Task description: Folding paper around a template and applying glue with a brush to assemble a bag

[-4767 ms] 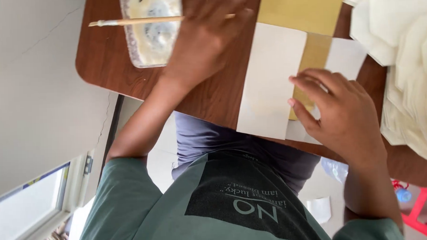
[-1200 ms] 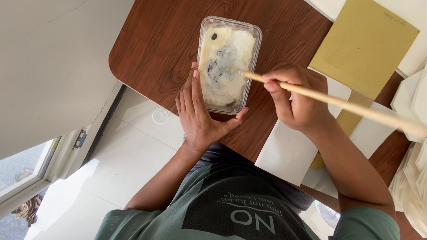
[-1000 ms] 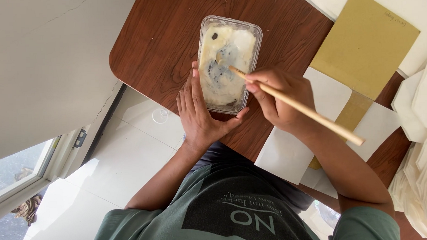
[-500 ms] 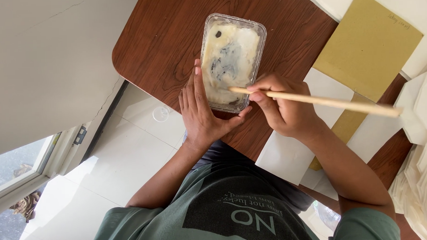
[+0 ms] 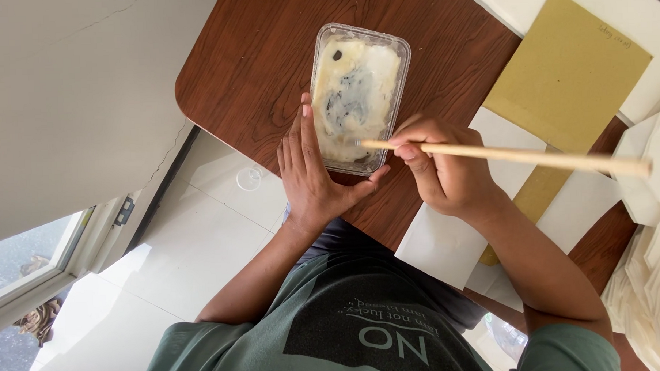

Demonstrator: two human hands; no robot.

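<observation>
A clear plastic container (image 5: 359, 82) smeared with whitish and dark paint sits on the brown wooden table (image 5: 245, 71). My left hand (image 5: 311, 171) lies flat against the container's near left corner, thumb under its near end. My right hand (image 5: 446, 170) grips a long wooden brush (image 5: 548, 157). The brush lies nearly level, its tip inside the near end of the container and its handle pointing right.
A mustard yellow card (image 5: 567, 75) lies to the right on white sheets (image 5: 438, 240). A pile of white paper (image 5: 655, 269) is stacked at the right edge. Below the table edge are a tiled floor, a small clear cup (image 5: 248, 178) and a window (image 5: 25, 262).
My right hand took up the brush and has been working its tip around the near end of the container; the handle swung from slanted to nearly level. My left hand stayed against the container.
</observation>
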